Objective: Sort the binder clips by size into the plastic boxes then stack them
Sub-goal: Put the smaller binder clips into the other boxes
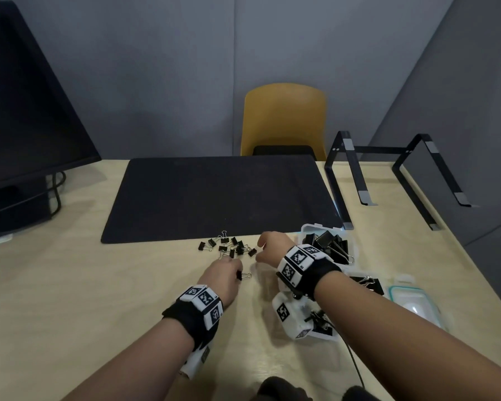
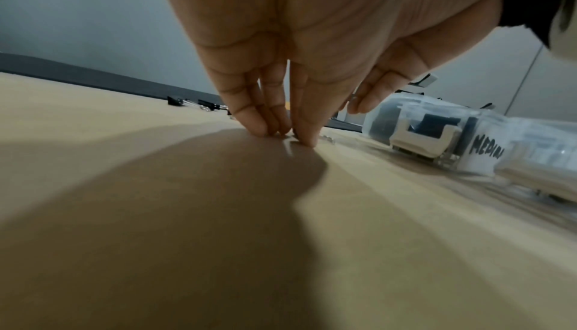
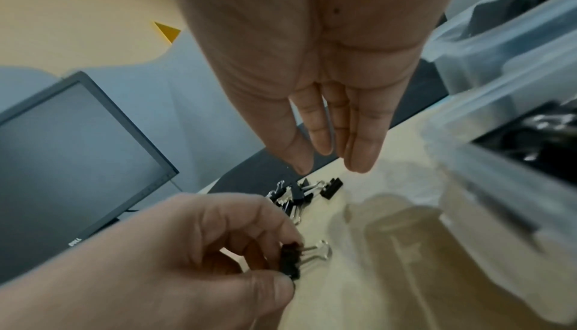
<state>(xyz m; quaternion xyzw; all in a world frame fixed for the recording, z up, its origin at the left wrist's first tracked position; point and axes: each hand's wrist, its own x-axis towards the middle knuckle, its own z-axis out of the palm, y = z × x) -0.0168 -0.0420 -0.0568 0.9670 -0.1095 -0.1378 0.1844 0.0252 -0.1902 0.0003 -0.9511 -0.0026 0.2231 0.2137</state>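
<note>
Left hand (image 1: pixel 224 274) pinches a small clip (image 1: pixel 243 275) low over the desk (image 1: pixel 99 285), just short of the loose pile (image 1: pixel 229 247). Right hand (image 1: pixel 272 250) hovers beside the pile, fingers straight, holding nothing; filled boxes (image 1: pixel 330 244) sit right of it.

Desk top (image 1: pixel 70 285) looks like pale matt wood laminate, pretty smooth. The mat (image 1: pixel 214 198) is dull black, cloth-like. Binder clips (image 1: pixel 229 247) are matt black with shiny wire handles. Boxes (image 2: pixel 437 135) are clear glossy plastic, and the chair (image 1: pixel 284 117) is smooth yellow plastic.
</note>
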